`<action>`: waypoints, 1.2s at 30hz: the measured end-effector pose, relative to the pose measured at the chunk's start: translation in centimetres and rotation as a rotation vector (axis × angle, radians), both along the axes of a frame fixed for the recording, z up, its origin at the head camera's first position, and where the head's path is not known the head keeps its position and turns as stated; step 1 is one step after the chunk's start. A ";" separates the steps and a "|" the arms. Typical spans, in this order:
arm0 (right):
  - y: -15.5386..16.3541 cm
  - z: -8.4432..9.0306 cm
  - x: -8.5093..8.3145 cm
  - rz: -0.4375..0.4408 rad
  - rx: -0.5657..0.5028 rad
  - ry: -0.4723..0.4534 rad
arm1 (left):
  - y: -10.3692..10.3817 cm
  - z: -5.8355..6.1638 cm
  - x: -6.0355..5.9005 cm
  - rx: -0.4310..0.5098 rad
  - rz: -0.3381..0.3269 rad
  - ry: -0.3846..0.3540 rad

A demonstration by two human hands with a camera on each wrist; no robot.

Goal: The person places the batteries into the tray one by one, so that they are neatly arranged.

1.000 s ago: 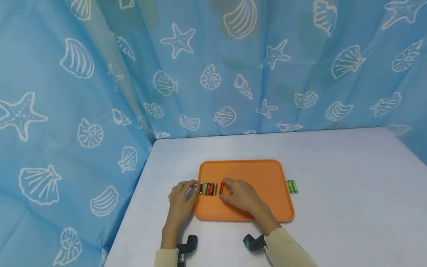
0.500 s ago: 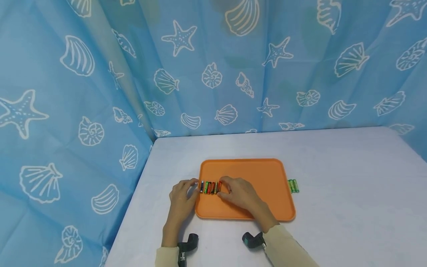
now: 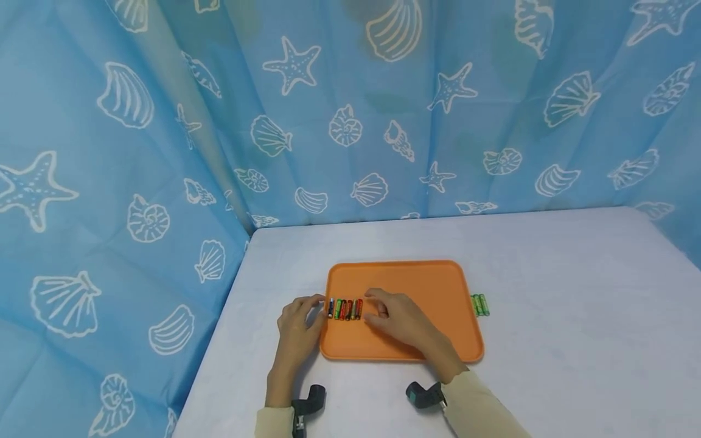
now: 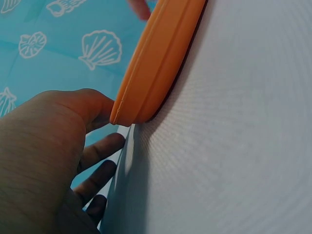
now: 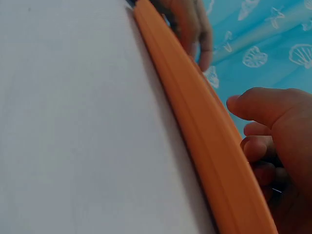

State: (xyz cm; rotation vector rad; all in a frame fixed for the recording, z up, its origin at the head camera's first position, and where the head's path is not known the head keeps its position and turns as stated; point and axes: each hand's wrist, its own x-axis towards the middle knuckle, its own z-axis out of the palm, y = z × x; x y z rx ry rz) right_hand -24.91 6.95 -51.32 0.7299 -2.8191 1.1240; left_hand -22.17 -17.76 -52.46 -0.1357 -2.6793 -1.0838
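the batteries (image 3: 348, 310) look light, stiff, apt to roll; best pinched mid-length. left grip (image 3: 296, 325) and right grip (image 3: 400, 317): fingers apart from thumb.

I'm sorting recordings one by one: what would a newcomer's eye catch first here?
Probably the rectangular orange tray on the white-covered table, with small multicoloured cylindrical batteries lined up near its left edge. The left hand is at that edge, the right hand just right of the row. Behind hangs a blue curtain printed with white shells and starfish.
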 end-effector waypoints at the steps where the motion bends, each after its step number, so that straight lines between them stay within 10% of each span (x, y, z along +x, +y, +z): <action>1: 0.5 0.0 0.2 0.000 -0.021 0.003 | 0.0 0.0 0.0 0.003 -0.004 -0.001; 25: 11.6 -1.3 2.3 -0.223 -0.204 0.494 | -0.2 0.4 -0.3 -0.026 -0.007 0.010; 36: 15.3 -1.9 2.6 -0.424 -0.107 0.282 | -0.1 -0.1 -0.1 -0.011 -0.008 0.012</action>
